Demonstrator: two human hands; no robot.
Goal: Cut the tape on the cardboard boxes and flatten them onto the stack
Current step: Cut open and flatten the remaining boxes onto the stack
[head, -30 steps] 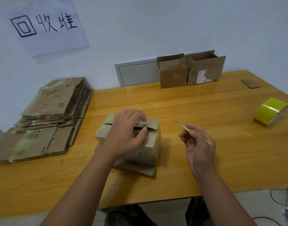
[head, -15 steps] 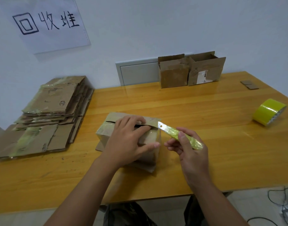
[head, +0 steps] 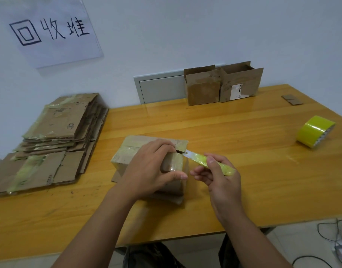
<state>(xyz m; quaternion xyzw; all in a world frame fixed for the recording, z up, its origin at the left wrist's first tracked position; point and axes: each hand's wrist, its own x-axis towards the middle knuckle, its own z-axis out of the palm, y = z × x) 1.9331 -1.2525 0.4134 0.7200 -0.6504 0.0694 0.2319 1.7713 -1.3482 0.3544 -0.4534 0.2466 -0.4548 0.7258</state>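
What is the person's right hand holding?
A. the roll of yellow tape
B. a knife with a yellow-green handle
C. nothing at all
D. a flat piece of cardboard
B: the right hand grips a knife with a yellow-green handle, its blade tip at the top edge of the box that the left hand holds, while the tape roll lies alone on the table.

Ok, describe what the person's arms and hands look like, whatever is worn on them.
Both forearms are bare as far as the picture shows: no sleeves in view. The left hand and the right hand wear no gloves, and no rings, watch or wristband are visible. Fingernails are short and unpainted. Dark trousers show below the table edge.
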